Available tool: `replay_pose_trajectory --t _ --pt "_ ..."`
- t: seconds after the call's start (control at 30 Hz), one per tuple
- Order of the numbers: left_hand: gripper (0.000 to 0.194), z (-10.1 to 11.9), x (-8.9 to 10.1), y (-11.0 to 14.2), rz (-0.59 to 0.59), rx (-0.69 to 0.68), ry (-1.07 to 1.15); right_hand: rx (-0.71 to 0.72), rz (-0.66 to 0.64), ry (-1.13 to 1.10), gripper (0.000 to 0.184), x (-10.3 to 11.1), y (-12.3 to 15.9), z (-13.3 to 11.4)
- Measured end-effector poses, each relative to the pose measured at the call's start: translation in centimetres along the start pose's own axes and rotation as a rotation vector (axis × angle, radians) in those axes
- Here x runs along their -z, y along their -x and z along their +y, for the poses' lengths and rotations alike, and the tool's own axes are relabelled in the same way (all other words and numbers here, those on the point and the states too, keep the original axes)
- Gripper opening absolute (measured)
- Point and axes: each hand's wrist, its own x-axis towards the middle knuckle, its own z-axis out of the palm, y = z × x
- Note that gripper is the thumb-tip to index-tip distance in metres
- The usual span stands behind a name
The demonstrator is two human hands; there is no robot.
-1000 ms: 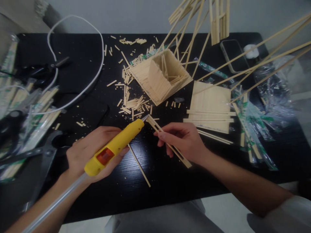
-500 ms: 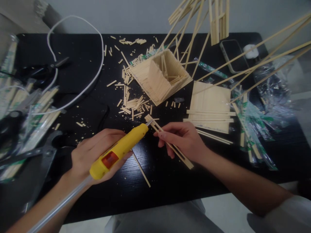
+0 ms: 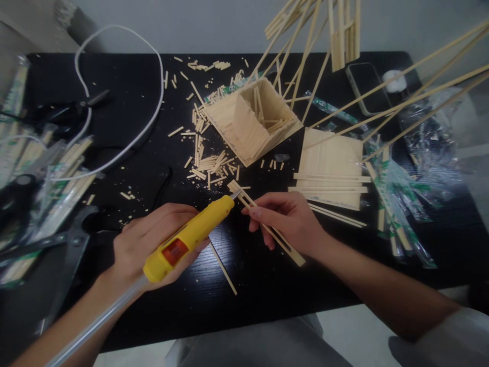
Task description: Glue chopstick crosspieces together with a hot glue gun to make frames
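Observation:
My left hand [image 3: 153, 239] is wrapped round a yellow glue gun [image 3: 189, 237] with a clear glue stick trailing out of its back. Its metal tip touches the upper end of a pair of joined wooden sticks [image 3: 267, 224]. My right hand [image 3: 288, 219] pinches those sticks in its fingers and holds them slanted just above the black table [image 3: 248, 285]. A single loose stick [image 3: 223, 267] lies on the table below the gun.
A box of glued sticks [image 3: 252, 120] lies tipped behind the hands, with several short stick cuttings [image 3: 208, 163] around it. A flat stick panel [image 3: 330, 165] lies to the right, a phone [image 3: 362, 86] behind it. A white cable [image 3: 153, 102], plastic wrappers and tools crowd the left side.
My left hand slid the glue gun a little to the right along the sticks' upper end. The right hand and the sticks stayed almost still.

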Motion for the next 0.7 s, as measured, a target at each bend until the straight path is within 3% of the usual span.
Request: replay_pose_trajectory --t 0.23,0.43,0.7 --pt "0.018 -0.23 -0.27 0.69 -0.012 -0.03 0.039 0.01 -0.033 -0.038 0.023 0.3 -0.09 0.48" --pt "0.02 -0.23 -0.02 0.34 -0.043 0.009 -0.002 -0.072 -0.101 -0.108 0.021 0.66 -0.07 0.12" --pt "0.023 -0.38 -0.55 1.0 -0.045 0.045 -0.079 -0.127 -0.095 -0.135 0.026 0.56 -0.22 -0.14"
